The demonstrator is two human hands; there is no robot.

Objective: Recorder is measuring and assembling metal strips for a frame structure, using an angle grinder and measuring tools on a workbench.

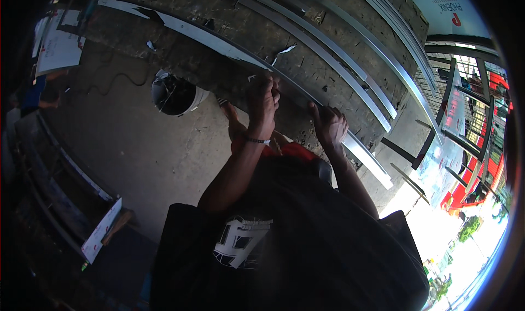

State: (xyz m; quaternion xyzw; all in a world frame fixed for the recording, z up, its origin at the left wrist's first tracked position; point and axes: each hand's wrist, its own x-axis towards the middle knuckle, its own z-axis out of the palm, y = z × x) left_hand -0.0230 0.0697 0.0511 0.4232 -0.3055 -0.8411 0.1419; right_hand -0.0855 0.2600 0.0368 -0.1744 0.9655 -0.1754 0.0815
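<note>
A long metal strip (295, 84) runs from the far left to the near right across the workbench, partly covered with torn white film (205, 37). My left hand (262, 106) is closed beside the strip's near edge, with a small pale scrap by its knuckles. What its curled fingers hold is hidden. Further right, my right hand (331, 126) is wrapped round the strip, its thumb toward the left. Beyond that hand, the strip's bright end (369, 160) sticks out past the bench.
More metal strips (328, 65) lie on the dark, scuffed workbench (180, 54), with film scraps (284, 50) among them. A bucket (178, 95) of dark scraps stands on the floor at left. Dark metal bars (432, 119) stand at right. Another person's arm (49, 97) shows far left.
</note>
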